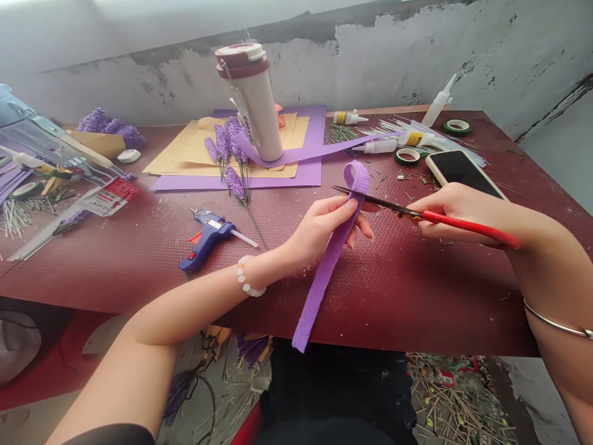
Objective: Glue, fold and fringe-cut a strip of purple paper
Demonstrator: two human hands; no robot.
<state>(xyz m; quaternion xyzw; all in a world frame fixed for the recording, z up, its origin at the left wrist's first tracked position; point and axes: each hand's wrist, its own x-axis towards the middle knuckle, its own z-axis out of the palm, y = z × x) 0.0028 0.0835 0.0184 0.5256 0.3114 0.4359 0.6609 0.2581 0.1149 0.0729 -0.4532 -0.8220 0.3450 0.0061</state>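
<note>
My left hand (pixel 331 222) pinches a long purple paper strip (pixel 324 272) near its upper end, above the red-brown table. The strip's top curls into a loop, and its lower end hangs past the table's front edge. Red-handled scissors (pixel 463 222) are held in my right hand (pixel 445 207), their dark blades pointing left and lying across the strip just below the loop. Small cuts show along the loop's edge. Another purple strip (pixel 333 148) stretches behind my hands, around the front of the cup's base.
A cup (pixel 259 105) stands on brown and purple sheets with purple flowers (pixel 227 142) beside it. A blue glue gun (pixel 206 240) lies left of my left hand. A phone (pixel 463 172), tape rolls (pixel 407 156) and glue bottles (pixel 438 102) sit at the right.
</note>
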